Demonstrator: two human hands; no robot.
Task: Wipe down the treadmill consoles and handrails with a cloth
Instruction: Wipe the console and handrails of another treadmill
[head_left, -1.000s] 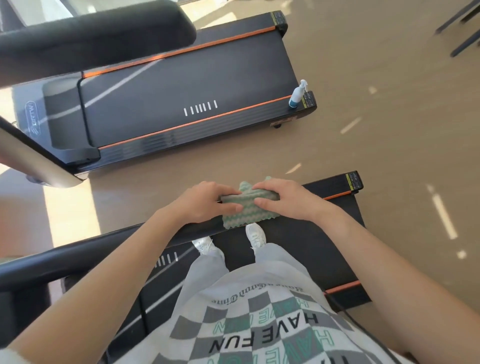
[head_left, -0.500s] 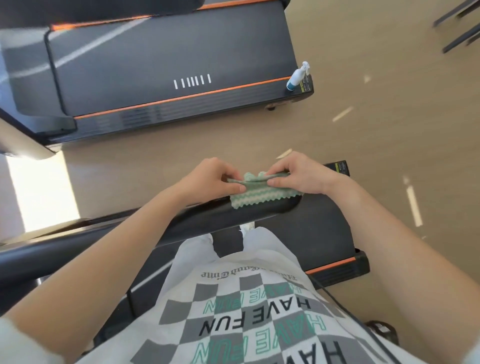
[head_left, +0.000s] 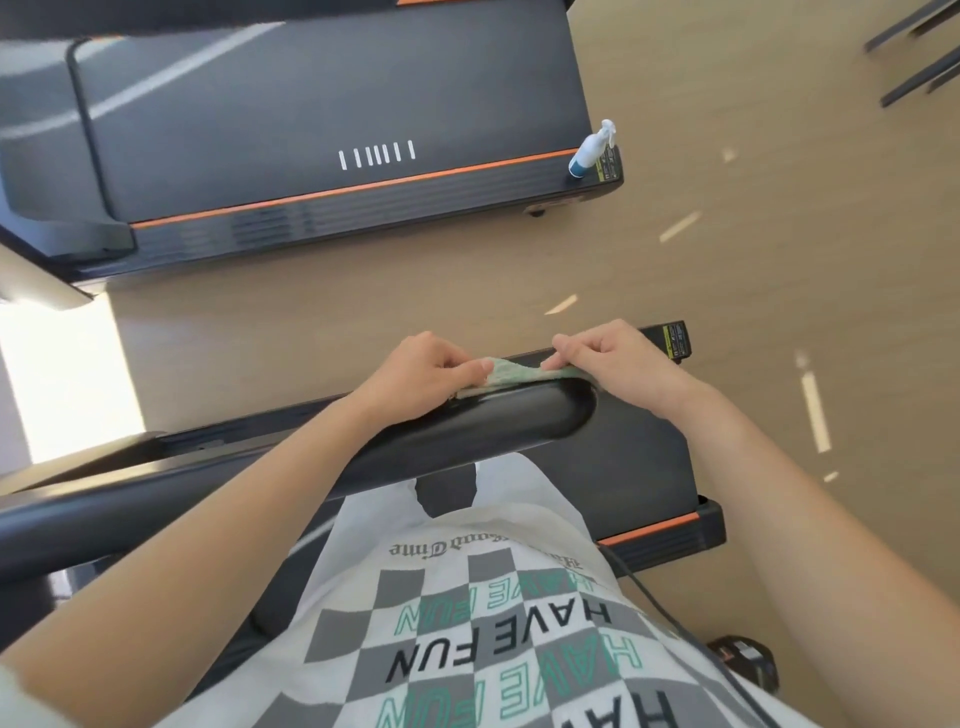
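Observation:
A green and white wavy-patterned cloth lies stretched along the top of the black handrail near its rounded end. My left hand pinches the cloth's left end. My right hand pinches its right end by the rail tip. Most of the cloth is hidden behind the rail's top edge. The rail runs down and to the left under my left forearm.
A second treadmill lies across the top of the view, with a white and blue spray bottle standing on its near right corner. The deck of my treadmill sits under the rail. Wooden floor fills the right side. A black cable runs at lower right.
Both hands shifted from pressing the cloth flat over the rail to pinching its ends and pulling it taut on top. The view tilted downward, closer to the rail.

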